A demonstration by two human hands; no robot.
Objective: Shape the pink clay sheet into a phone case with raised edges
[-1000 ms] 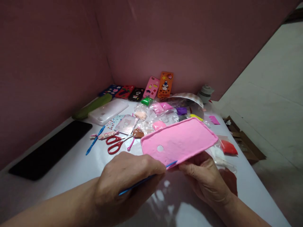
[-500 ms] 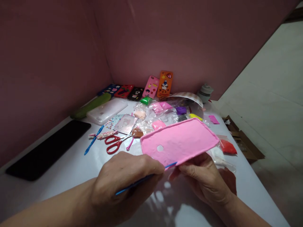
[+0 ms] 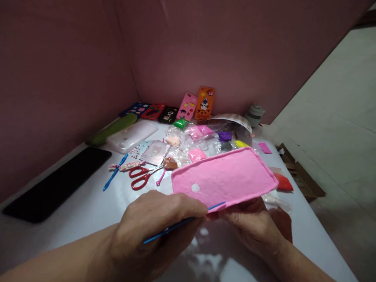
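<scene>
A pink clay-covered phone case [image 3: 229, 176] with raised edges and a round hole near its left end is held tilted above the table. My left hand [image 3: 164, 223] is closed around a thin blue tool [image 3: 176, 226], whose tip lies along the near edge of the case. My right hand [image 3: 252, 223] grips that near edge from below, thumb at the rim; its other fingers are mostly hidden under the case.
Red scissors [image 3: 140, 182], another blue tool [image 3: 115, 172], a clear case [image 3: 132, 136] and a black slab [image 3: 58, 184] lie left on the white table. Bagged clay [image 3: 199, 132] is behind, decorated cases [image 3: 205, 102] by the wall, a grey bottle [image 3: 255, 115] at back right.
The pink case has shifted slightly and turned a little in my right hand, its right end now further right. My left hand and the blue tool's tip have moved slightly right along the near edge.
</scene>
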